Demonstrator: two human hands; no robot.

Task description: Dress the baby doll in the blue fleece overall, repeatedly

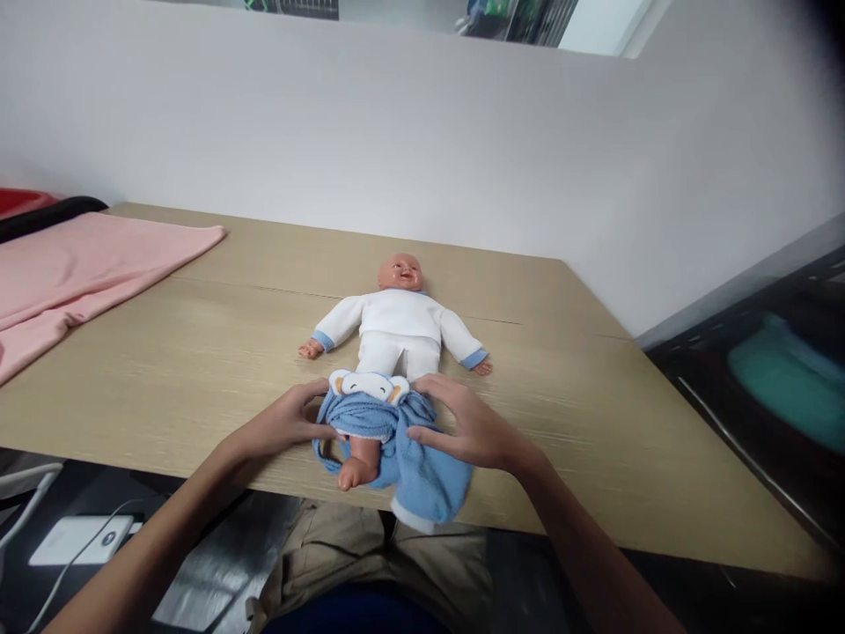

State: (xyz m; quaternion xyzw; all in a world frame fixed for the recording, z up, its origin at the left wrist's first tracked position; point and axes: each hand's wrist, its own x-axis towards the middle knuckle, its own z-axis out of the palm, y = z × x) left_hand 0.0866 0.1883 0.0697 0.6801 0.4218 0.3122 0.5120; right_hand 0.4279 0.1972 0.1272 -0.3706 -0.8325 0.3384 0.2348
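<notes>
A baby doll (400,313) lies on its back on the table, head toward the wall, in a white top with blue cuffs and white bottoms. Bunched around its lower legs are blue baby trousers (429,471) with a white animal-face patch. One bare foot pokes out of a trouser leg; the other leg piece hangs over the table's front edge, and the foot there is hidden. My left hand (307,418) grips the cloth at the left side, thumb below and fingers above. At the right side, my right hand (466,423) pinches the cloth between thumb and fingers.
A pink cloth (99,269) lies at the table's left, with a black-edged red object (30,202) behind it. The wooden table (561,379) meets a white wall. A dark-framed item with teal fabric (785,379) stands to the right. Below left sits a white device (83,540) with a cable.
</notes>
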